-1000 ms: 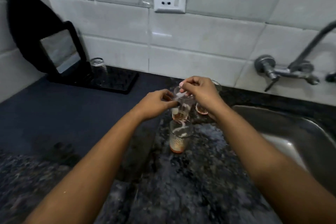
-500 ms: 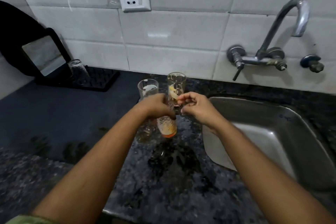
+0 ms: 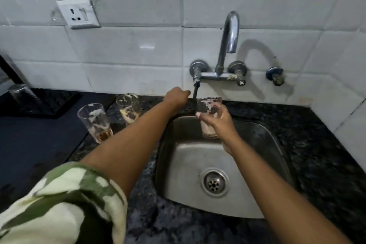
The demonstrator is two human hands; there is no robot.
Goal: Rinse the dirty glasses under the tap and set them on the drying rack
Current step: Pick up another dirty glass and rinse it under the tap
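My right hand (image 3: 218, 123) grips a dirty glass (image 3: 208, 105) upright over the back of the steel sink (image 3: 198, 156), below and left of the tap spout (image 3: 230, 33). No water runs from the spout. My left hand (image 3: 176, 98) reaches to the tap's left lever (image 3: 196, 90) with its fingers curled at it; whether they grip it I cannot tell. Two more dirty glasses stand on the counter left of the sink: one nearer (image 3: 95, 122) with brown dregs, one behind it (image 3: 127, 110). A clean glass (image 3: 19, 93) sits upside down on the black drying rack (image 3: 51, 103) at far left.
White tiled wall with a socket (image 3: 77, 14) rises behind the counter. A second valve (image 3: 275, 74) is on the wall right of the tap. Dark speckled granite (image 3: 316, 144) surrounds the sink. The drain (image 3: 214, 182) lies in the sink floor.
My right hand carried one glass from the counter to over the sink. My left hand let go of its glass and reached to the tap lever. The view swung right.
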